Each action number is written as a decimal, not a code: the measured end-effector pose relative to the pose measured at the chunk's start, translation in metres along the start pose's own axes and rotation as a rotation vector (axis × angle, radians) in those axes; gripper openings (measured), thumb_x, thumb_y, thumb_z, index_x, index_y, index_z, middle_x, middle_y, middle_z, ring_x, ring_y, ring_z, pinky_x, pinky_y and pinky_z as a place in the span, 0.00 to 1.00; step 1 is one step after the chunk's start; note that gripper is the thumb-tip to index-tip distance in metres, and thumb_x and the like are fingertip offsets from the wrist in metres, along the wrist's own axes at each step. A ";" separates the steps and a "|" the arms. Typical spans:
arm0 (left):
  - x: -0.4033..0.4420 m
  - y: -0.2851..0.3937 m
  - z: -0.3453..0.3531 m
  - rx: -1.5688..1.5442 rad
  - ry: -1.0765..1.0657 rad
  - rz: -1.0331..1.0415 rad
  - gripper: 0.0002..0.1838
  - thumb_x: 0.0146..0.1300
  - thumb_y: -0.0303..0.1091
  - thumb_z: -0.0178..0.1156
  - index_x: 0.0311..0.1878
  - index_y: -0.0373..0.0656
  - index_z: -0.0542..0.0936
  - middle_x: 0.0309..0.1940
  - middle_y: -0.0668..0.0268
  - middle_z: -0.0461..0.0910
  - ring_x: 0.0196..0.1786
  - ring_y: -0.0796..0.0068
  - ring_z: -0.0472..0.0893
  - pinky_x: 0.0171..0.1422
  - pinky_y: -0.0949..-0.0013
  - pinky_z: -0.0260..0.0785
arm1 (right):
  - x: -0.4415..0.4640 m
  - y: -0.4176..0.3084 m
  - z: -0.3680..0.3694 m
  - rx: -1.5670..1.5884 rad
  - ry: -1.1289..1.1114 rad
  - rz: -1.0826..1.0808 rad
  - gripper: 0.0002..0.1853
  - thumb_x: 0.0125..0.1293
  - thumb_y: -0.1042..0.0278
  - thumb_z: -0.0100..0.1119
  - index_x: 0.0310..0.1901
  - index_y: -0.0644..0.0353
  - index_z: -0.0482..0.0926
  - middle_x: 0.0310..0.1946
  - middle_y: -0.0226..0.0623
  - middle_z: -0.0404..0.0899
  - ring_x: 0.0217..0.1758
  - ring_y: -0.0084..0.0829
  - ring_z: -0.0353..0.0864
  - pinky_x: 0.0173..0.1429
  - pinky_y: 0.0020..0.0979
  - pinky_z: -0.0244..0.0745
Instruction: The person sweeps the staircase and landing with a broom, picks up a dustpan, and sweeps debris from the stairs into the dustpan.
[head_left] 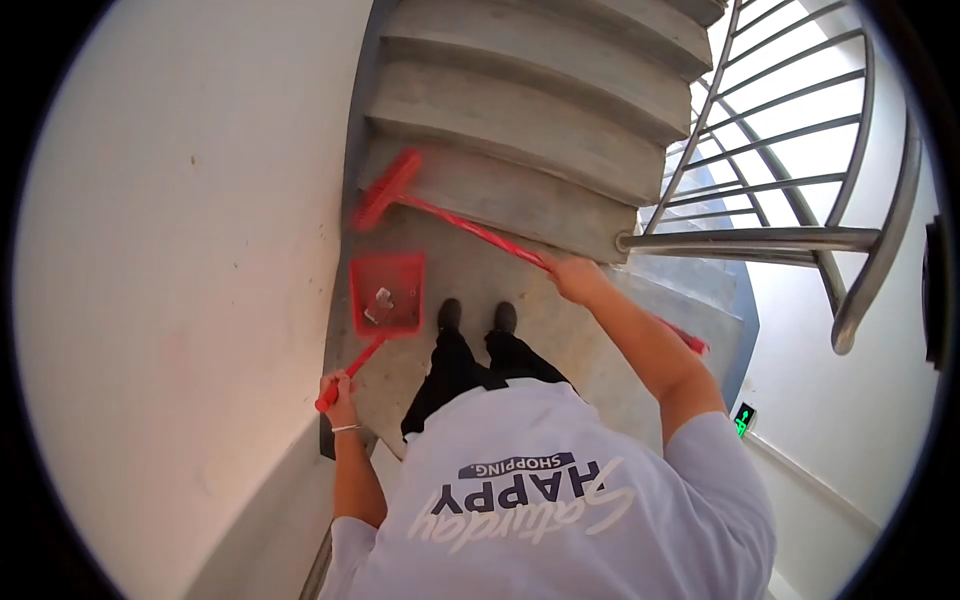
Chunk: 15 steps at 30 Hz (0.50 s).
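My left hand (339,392) is wrapped round the short handle of a red dustpan (354,296), which lies on the landing beside the left wall. Some pale crumpled litter (379,306) and small dark bits are in the pan. In my right hand (577,279) is the red handle of a broom (388,189). Its head, slightly blurred, is above the dustpan in view, near the lowest step and the wall, apart from the pan. The far end of the handle comes out behind my right forearm.
Grey concrete stairs (520,95) rise ahead. A metal railing (760,240) stands at the right, beside more steps. A white wall (190,260) runs along the left. My dark shoes (478,316) are on the landing. A green exit sign (743,419) is at the lower right.
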<state>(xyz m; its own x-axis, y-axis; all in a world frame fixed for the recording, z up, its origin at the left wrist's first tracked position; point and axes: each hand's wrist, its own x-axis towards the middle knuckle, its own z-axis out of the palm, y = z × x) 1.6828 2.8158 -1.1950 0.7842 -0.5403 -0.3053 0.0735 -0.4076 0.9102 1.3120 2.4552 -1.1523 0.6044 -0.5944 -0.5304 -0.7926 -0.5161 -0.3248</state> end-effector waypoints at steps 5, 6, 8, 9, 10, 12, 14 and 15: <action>-0.031 -0.002 0.010 0.036 0.111 -0.053 0.07 0.61 0.31 0.59 0.37 0.39 0.74 0.34 0.64 0.77 0.29 0.78 0.77 0.35 0.75 0.72 | 0.121 0.005 -0.031 -0.280 -0.002 -0.123 0.20 0.63 0.68 0.47 0.58 0.49 0.70 0.40 0.44 0.80 0.44 0.45 0.80 0.45 0.46 0.76; -0.036 -0.007 0.013 0.047 0.135 -0.027 0.06 0.61 0.31 0.59 0.36 0.40 0.74 0.33 0.65 0.77 0.29 0.78 0.77 0.35 0.75 0.72 | 0.135 0.003 -0.050 -0.336 -0.012 -0.139 0.18 0.62 0.72 0.47 0.55 0.51 0.73 0.41 0.43 0.81 0.46 0.44 0.81 0.45 0.45 0.77; -0.042 -0.019 0.021 0.025 0.155 -0.049 0.06 0.61 0.31 0.59 0.36 0.40 0.74 0.34 0.64 0.77 0.28 0.78 0.78 0.34 0.75 0.72 | 0.164 0.009 -0.079 -0.356 -0.054 -0.105 0.18 0.62 0.71 0.47 0.54 0.50 0.74 0.42 0.42 0.81 0.46 0.43 0.81 0.46 0.44 0.77; -0.046 -0.022 0.027 -0.011 0.169 -0.074 0.06 0.61 0.31 0.59 0.36 0.40 0.74 0.34 0.64 0.77 0.28 0.78 0.78 0.33 0.76 0.72 | 0.175 0.013 -0.085 -0.389 -0.098 -0.062 0.18 0.62 0.70 0.47 0.53 0.49 0.76 0.43 0.41 0.81 0.47 0.43 0.81 0.47 0.43 0.77; -0.049 -0.026 0.035 -0.062 0.181 -0.033 0.06 0.60 0.30 0.59 0.36 0.40 0.74 0.36 0.63 0.77 0.28 0.77 0.78 0.33 0.76 0.72 | 0.185 0.019 -0.085 -0.392 -0.099 -0.068 0.18 0.62 0.70 0.47 0.53 0.49 0.76 0.43 0.41 0.81 0.47 0.43 0.81 0.47 0.43 0.77; -0.058 -0.028 0.046 -0.041 0.205 -0.062 0.06 0.60 0.30 0.59 0.36 0.40 0.74 0.36 0.62 0.78 0.28 0.77 0.78 0.32 0.75 0.73 | 0.196 0.038 -0.082 -0.243 0.007 -0.040 0.17 0.62 0.69 0.48 0.53 0.47 0.77 0.45 0.42 0.80 0.49 0.43 0.80 0.49 0.43 0.76; -0.059 -0.026 0.055 -0.016 0.219 -0.076 0.06 0.60 0.30 0.60 0.37 0.39 0.74 0.37 0.61 0.78 0.27 0.77 0.78 0.32 0.75 0.73 | 0.207 0.056 -0.056 -0.208 -0.007 -0.043 0.17 0.62 0.68 0.49 0.52 0.47 0.77 0.45 0.43 0.80 0.49 0.44 0.79 0.50 0.43 0.76; -0.060 -0.027 0.060 -0.044 0.224 -0.103 0.06 0.60 0.30 0.60 0.37 0.39 0.75 0.37 0.61 0.78 0.27 0.76 0.78 0.32 0.75 0.73 | 0.208 0.063 -0.043 -0.170 -0.020 -0.035 0.17 0.61 0.68 0.50 0.52 0.47 0.77 0.46 0.44 0.79 0.50 0.44 0.79 0.51 0.43 0.75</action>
<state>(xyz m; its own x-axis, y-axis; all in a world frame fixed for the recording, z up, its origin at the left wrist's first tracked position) 1.5973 2.8149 -1.2181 0.8878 -0.3185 -0.3322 0.1834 -0.4173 0.8901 1.3910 2.2723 -1.2490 0.6282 -0.5627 -0.5373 -0.7451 -0.6339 -0.2072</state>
